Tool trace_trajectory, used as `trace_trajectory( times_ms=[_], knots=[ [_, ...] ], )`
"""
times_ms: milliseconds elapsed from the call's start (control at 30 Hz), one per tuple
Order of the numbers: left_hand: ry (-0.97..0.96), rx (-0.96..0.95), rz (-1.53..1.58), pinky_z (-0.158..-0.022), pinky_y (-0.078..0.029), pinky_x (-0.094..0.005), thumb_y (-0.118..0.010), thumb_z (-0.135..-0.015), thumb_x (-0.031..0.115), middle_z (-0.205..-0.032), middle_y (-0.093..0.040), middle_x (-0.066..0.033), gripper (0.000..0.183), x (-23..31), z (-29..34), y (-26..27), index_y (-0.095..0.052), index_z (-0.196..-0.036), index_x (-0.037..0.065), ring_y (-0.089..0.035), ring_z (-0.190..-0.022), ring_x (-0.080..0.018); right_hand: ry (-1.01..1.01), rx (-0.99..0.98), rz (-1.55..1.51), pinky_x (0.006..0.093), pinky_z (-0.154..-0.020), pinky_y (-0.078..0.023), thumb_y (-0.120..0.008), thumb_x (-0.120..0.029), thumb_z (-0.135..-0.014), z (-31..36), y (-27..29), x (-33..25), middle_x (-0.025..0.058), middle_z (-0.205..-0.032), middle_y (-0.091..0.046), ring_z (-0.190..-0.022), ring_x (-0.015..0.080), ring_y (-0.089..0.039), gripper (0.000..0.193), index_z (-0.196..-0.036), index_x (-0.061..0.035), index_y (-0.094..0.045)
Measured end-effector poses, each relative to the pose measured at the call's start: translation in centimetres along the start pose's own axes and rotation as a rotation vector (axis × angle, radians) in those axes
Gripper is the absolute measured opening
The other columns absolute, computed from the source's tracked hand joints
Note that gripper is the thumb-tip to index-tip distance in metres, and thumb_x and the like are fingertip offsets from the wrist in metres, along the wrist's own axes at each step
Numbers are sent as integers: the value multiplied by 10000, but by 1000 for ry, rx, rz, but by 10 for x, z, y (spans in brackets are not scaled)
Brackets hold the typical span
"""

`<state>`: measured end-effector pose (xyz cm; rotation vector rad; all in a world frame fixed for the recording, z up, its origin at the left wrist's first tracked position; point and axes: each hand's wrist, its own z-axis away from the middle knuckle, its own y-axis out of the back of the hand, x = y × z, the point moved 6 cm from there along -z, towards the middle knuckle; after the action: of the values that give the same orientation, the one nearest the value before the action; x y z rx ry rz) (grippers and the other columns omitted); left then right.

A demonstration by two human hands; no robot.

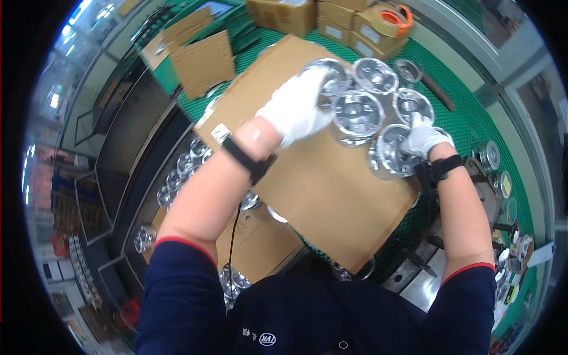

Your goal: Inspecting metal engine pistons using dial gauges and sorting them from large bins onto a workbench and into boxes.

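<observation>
Several shiny round metal pistons stand close together at the far right part of a flat cardboard sheet [331, 201]. My left hand [296, 109], in a white glove, is closed on the rim of the far-left piston [336, 74]; its fingertips are partly hidden. My right hand [426, 141], also gloved, grips the nearest piston [387, 155] by its right side, fingers reaching over the rim. Between my hands stands another piston [358, 112], open end up. One more piston [376, 75] is behind it, and another [411, 103] is just beyond my right fingers.
Beneath the sheet, a green mesh-topped table [455, 80] carries cardboard boxes [337, 29], an orange tape roll [397, 21] and a dark rod [438, 92]. Green crates [236, 26] with cardboard flaps stand far left. More metal parts [177, 174] sit lower left. Jars [488, 155] line the right.
</observation>
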<state>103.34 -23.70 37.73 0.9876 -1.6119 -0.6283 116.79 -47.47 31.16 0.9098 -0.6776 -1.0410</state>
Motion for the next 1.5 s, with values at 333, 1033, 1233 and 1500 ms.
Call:
trace_trajectory(
  times_ms=[333,1033,1233,1500],
  knots=[
    [1157,-338,-219,-1015,-459,-433,-714,-814,275,-1300,-583,-202,606,-137,547,68,-504,-1335,48,-557,-1203,-376,314,273,-308,369,-1008,-449,-660,-114,-717,22,-11,-25,242,-1322,-534,-1212,335,-548,805,-1443,31,-344],
    [1903,-13,-112,-1069,-413,-434,-646,-875,427,-1459,-428,-214,738,-437,1022,181,-394,-1430,10,-471,-1298,-385,1281,153,196,443,-994,-461,-680,-157,-777,300,-281,-765,178,-1124,-655,-1079,423,-598,353,-1110,-54,-624],
    [1905,222,-326,-1153,-288,-478,-550,-882,584,-1566,-256,-182,874,-530,998,206,-295,-1485,5,-248,-1434,-410,1222,267,867,432,-1110,-341,-711,-295,-758,258,-387,-892,127,-1372,-535,-1322,338,-460,687,-1374,-82,-495],
    [2158,129,-416,-1191,-28,-534,-635,-761,611,-1593,-173,-207,1059,-631,957,221,-227,-1502,-26,-92,-1474,-431,1331,247,752,415,-951,-478,-602,-55,-757,204,-456,-941,223,-1326,-521,-1126,366,-570,726,-1438,17,-360]
  ],
)
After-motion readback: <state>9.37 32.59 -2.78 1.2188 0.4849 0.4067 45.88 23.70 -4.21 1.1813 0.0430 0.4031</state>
